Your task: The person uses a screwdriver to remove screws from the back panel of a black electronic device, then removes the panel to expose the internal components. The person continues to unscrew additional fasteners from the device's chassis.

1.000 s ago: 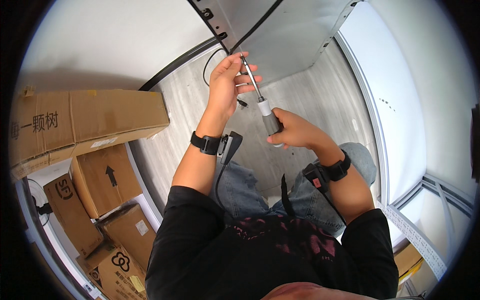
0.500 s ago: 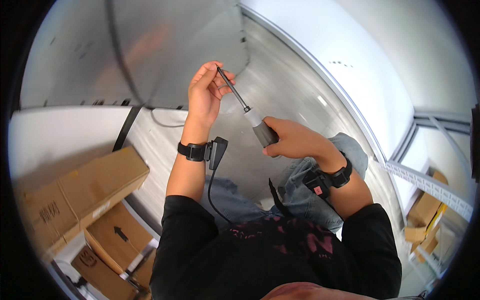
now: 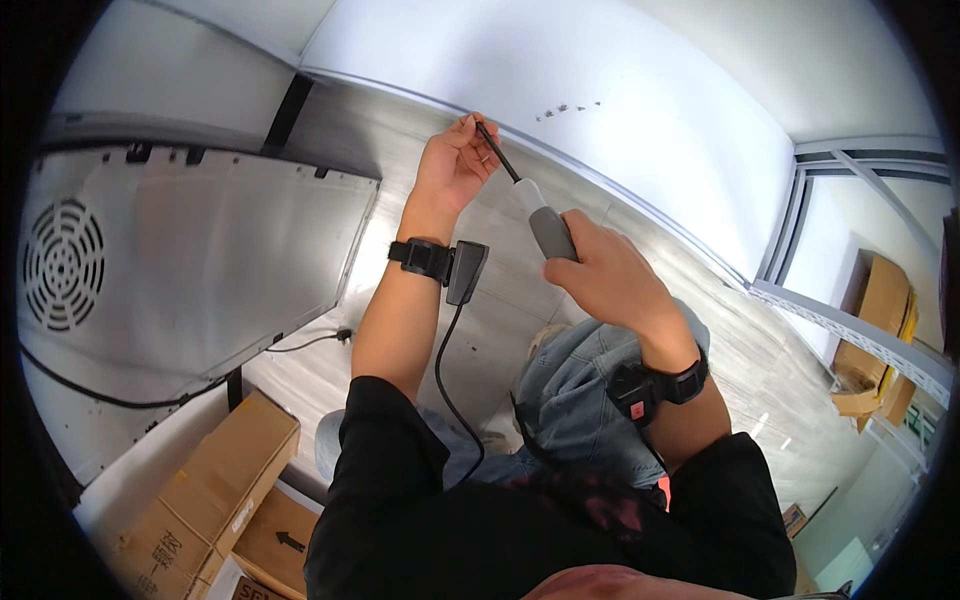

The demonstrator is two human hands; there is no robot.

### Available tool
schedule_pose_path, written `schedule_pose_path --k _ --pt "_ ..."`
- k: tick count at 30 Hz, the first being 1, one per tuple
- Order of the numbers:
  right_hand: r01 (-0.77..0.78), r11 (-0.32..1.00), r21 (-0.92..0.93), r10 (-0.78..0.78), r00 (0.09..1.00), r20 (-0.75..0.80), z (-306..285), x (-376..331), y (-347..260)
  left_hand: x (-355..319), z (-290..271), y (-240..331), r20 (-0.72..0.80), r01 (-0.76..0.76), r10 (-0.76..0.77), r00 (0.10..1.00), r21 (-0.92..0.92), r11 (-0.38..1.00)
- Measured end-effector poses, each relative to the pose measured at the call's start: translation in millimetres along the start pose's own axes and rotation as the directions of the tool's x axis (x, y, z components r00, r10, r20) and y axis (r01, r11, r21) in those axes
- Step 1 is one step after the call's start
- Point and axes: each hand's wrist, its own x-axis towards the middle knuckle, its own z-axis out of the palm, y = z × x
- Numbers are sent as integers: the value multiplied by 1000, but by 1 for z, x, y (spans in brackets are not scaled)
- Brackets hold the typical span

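A screwdriver (image 3: 549,230) with a thick grey-and-white handle and a long dark shaft slants up and left in front of me. My right hand (image 3: 615,275) is closed around its handle. My left hand (image 3: 452,170) pinches the far tip of the shaft between thumb and fingers, the other fingers loosely curled. Whether a small piece sits at that tip is hidden by the fingertips. Beyond the hands, several small screw-like metal pieces (image 3: 563,107) lie on a white panel (image 3: 660,130).
A metal appliance panel (image 3: 200,250) with a round vent stands at left, a black cable (image 3: 130,403) along its lower edge. A plug (image 3: 344,335) lies on the floor. Cardboard boxes (image 3: 215,490) are at lower left, more cardboard (image 3: 880,300) by the metal frame (image 3: 850,320) at right.
My view has turned toward the white panel; the metal appliance now appears farther left and lower. Both hands keep hold of the screwdriver, now nearer the white panel's edge in view.
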Motion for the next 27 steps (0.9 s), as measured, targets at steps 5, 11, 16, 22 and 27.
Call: schedule_pose_path --k 5,11,16,22,27 --pt "5 998 57 -5 1000 -3 -20 13 13 53 -13 -2 -101 -116 120 988 38 992" --pt "42 997 71 -36 996 -79 -24 21 19 110 -19 -48 -16 -175 546 838 939 296" --pt "82 988 133 -84 996 10 -23 18 16 134 -35 -76 330 -299 672 663 940 -166" --pt "161 974 160 -165 986 10 -20 19 18 140 -34 -87 317 -205 689 652 948 -243" --pt "103 980 173 -124 986 112 -13 24 1 122 -44 -71 245 -258 664 706 963 -81"
